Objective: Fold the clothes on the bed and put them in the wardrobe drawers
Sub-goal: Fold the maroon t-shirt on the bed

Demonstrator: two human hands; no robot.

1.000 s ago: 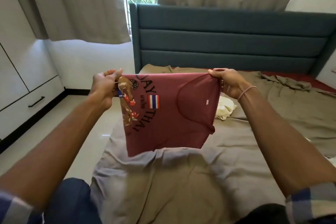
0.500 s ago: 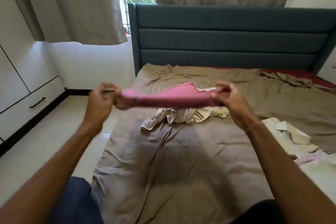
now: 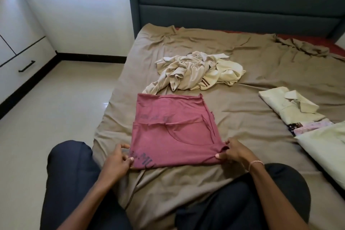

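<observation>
The folded maroon T-shirt (image 3: 173, 136) lies flat on the bed (image 3: 242, 121), left hand (image 3: 119, 158) and right hand (image 3: 236, 153) each pinching a near corner of it, crumpled beige clothes (image 3: 194, 73) just beyond it, a folded cream shirt (image 3: 287, 106) right of it

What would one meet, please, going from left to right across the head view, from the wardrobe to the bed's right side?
The wardrobe drawer → left hand → maroon T-shirt → right hand → folded cream shirt.
</observation>
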